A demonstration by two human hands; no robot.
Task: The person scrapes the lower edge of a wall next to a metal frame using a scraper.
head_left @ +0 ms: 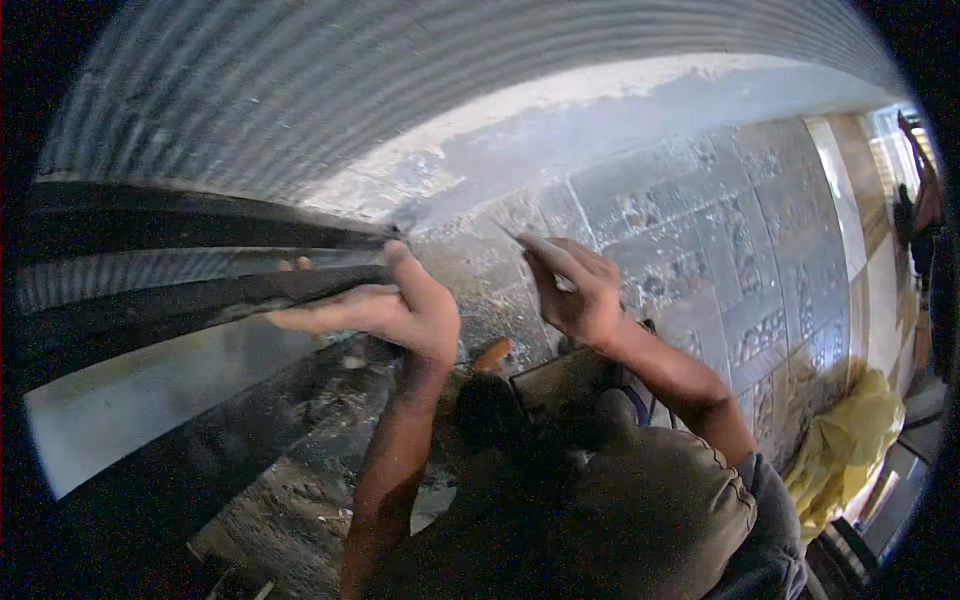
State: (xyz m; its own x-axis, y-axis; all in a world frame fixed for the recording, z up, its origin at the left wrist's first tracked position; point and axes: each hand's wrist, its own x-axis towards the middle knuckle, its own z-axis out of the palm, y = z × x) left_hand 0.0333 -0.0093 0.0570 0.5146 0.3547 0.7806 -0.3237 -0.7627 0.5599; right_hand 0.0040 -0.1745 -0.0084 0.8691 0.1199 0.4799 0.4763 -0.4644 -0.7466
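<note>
On the left, two long dark bars run side by side toward the middle. My left hand [405,310] is closed around the lower dark bar [200,300] near its end. Its thumb points up by the end of the upper bar [200,222], and fingertips show between the two. To the right, my right hand [580,285] is apart from the bars, its fingers pinched on a thin pointed sliver [508,231]. The sliver aims up and left; blur hides its exact kind. Below the hands lies a small orange-brown rounded piece [493,354].
A ribbed grey sheet [300,90] curves across the top. Patterned tiles [690,240] cover the floor on the right. A yellow sack [850,440] stands at the lower right. Another person [930,210] is at the far right edge. Dusty dark ground [290,500] lies lower left.
</note>
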